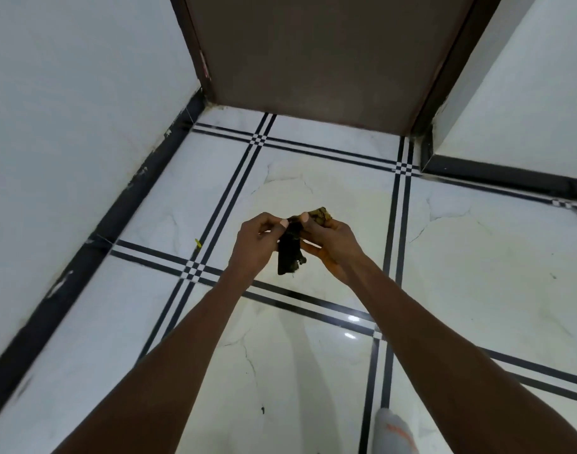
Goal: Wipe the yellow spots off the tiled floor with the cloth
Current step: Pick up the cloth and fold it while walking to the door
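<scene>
Above the white tiled floor (329, 178), in front of the brown door (313, 60), a dark cloth (290, 253) is held up between both hands. It is pinched by the left hand (257, 244) at its upper edge, thumb and forefinger closed on the fabric. The other part of it is gripped by the right hand (329, 240), whose fingers are curled around a bunched, yellow-stained end (321, 214) that sticks out on the door side of that hand. From the hands, a dark flap of the cloth hangs down, clear of the floor.

Below and to the left of the cloth, a small yellow spot (198, 243) can be seen on the tile, just beside a double black inlay line (228, 198). A faint yellowish tinge is visible on the tile between the hands and the door. Nearer the person than the cloth, a small dark mark (262, 410) lies on the floor, and a grey shoe with an orange stripe (395, 430) is seen at the lower edge. White walls with a black skirting strip (84, 257) stand to either side of the door.
</scene>
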Demonstrator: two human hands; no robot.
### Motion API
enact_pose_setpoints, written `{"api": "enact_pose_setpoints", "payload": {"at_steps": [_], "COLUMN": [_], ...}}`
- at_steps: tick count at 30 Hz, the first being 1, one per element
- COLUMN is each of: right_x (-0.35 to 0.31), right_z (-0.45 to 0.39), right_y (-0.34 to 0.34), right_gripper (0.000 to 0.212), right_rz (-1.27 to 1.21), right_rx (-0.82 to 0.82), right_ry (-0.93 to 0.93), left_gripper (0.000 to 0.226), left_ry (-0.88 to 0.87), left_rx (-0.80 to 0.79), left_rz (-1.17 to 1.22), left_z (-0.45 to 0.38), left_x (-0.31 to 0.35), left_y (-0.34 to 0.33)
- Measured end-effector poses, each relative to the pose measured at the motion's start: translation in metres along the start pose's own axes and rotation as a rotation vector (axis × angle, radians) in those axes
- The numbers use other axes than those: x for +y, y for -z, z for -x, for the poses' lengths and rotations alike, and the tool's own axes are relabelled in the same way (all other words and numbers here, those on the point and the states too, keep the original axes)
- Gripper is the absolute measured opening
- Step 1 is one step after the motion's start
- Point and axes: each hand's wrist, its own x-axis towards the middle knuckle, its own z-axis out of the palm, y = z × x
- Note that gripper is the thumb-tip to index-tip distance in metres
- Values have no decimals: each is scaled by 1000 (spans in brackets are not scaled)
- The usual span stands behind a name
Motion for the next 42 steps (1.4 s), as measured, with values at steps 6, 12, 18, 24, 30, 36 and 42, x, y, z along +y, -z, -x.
{"api": "enact_pose_setpoints", "payload": {"at_steps": [6,12,18,24,30,36,42], "right_x": [-134,-249,-325,-361,-389,-437,-442], "right_z": [91,185,272,362,412,429,438], "right_y": [-68,-132,-183,-200,-204,-232,-235], "right_gripper": [37,34,37,29,79,61,31], "right_rz": [-49,-85,-44,41,980,721,626], "right_rx": [16,18,39,47,102,-259,-344], "right_ry": [-39,-37,0,-93,-114,151,80], "left_gripper": [14,30,25,28,28,21,26], "left_ry": [70,1,-112,-215,-297,-323,-298], "left_rx": [-39,-78,-39,-20,-195,-339,-257], "left_rz": [43,-106,-314,-380,-411,-425,-373], "left_z": [54,115,171,225,261,297,304], "left_x": [163,310,408,488,559,606,635], "left_y": [49,101,148,188,214,221,240]}}
